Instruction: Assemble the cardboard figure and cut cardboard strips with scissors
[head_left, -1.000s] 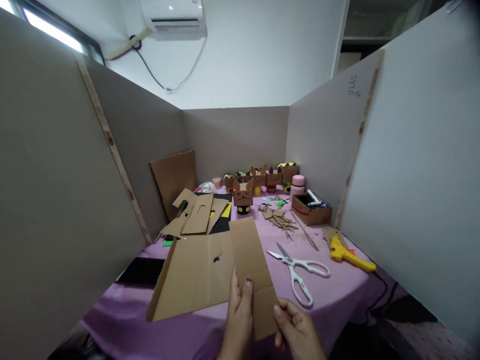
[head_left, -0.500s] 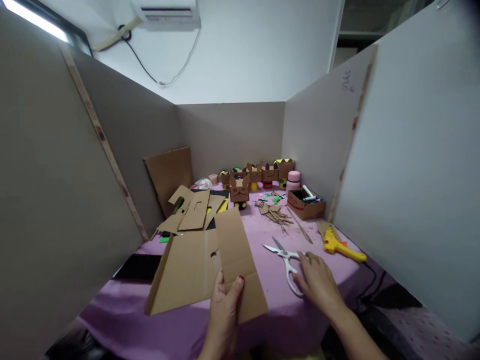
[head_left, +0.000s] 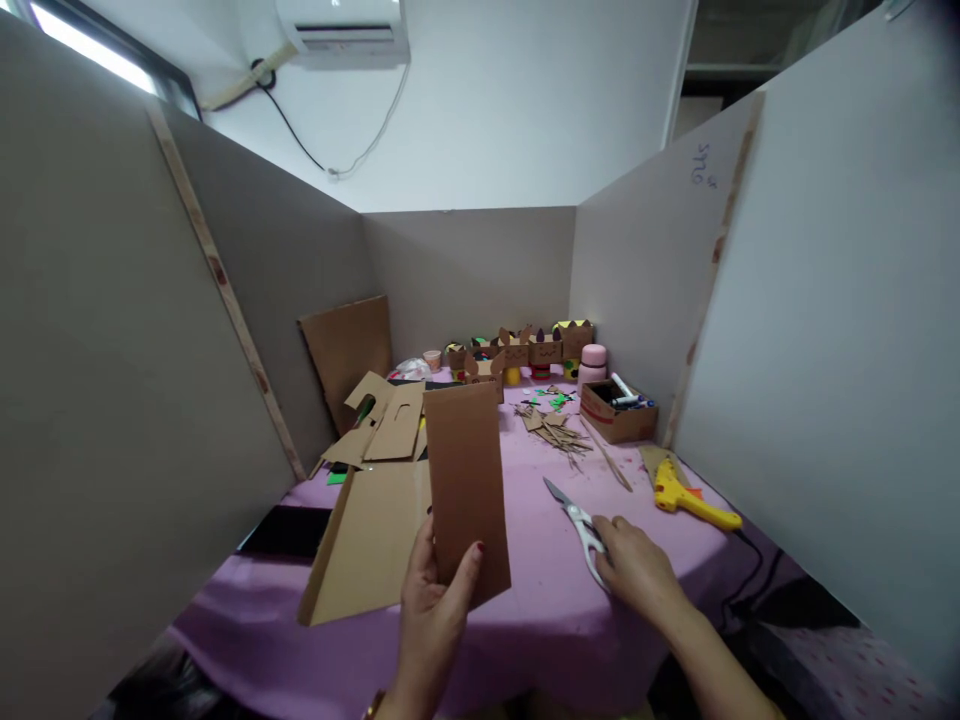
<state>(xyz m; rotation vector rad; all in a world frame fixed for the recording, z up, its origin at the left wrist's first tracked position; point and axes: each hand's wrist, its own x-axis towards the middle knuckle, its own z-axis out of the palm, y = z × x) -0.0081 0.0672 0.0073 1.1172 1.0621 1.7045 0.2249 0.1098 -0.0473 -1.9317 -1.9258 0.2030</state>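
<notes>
A rectangular piece of brown cardboard stands nearly upright in my left hand, its lower edge pinched between thumb and fingers. Over the purple cloth, my right hand is closed on the handles of white-handled scissors. Their blades are together and point away to the upper left. Behind the held piece lies a larger folded cardboard sheet, partly covered by it. The fingertips of my right hand are partly hidden behind the scissor handles.
Cut cardboard pieces lie at the left. Cardboard scraps are at the centre, with several cardboard animal figures behind. On the right are a box of markers, a pink bottle and a yellow glue gun with its cord.
My right hand has closed on the scissors, and their blades have come together. My left hand has tilted the cardboard piece more upright and moved slightly left.
</notes>
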